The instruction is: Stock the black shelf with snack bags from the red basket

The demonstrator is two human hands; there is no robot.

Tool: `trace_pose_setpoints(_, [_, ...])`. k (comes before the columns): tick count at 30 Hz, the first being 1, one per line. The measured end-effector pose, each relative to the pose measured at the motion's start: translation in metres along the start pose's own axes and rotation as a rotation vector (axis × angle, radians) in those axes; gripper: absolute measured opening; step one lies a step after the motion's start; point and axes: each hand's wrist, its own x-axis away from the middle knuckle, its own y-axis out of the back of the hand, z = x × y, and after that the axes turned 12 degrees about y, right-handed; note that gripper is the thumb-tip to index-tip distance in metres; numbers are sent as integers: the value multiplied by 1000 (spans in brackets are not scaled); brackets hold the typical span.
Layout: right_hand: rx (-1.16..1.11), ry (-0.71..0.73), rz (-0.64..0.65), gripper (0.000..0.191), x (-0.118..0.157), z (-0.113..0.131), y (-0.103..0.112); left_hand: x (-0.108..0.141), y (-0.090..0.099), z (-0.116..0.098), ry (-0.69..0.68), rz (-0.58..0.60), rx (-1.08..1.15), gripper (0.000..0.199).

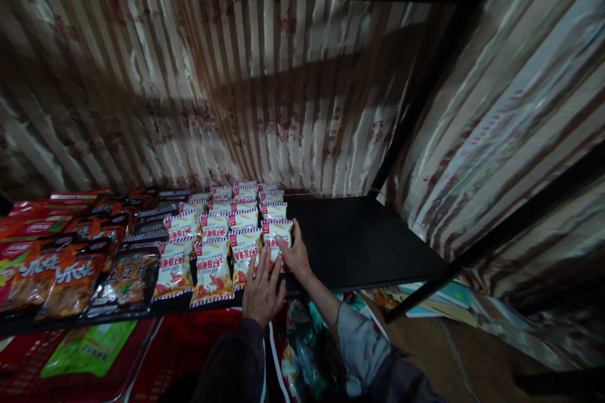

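Small white snack packets with red lettering and striped edges (212, 271) stand in several rows on a black shelf (340, 239). My left hand (262, 289) lies at the front of the right-hand rows, its fingers stretched out and resting against a front packet (244, 255). Just right of it, my right hand (295, 255) is at the right edge of another packet (275, 231). Its thumb lies on that packet's front while the fingers run along the side. The lower part of this packet is partly hidden by my hands.
Dark potato-slice packets (125, 280), orange packets (78, 274) and red packets (35, 220) fill the shelf's left. Below are a red basket (28, 368) with a green packet (89, 349), and a bag of packets (307, 340). A black post (416, 94) and striped sheeting (307, 94) stand behind.
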Motion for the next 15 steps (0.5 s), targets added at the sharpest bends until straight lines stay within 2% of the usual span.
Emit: trace_pose_setpoints(15, [42,84,53,82,-3,-2,-1,-1,3,-2,30,34,18,58])
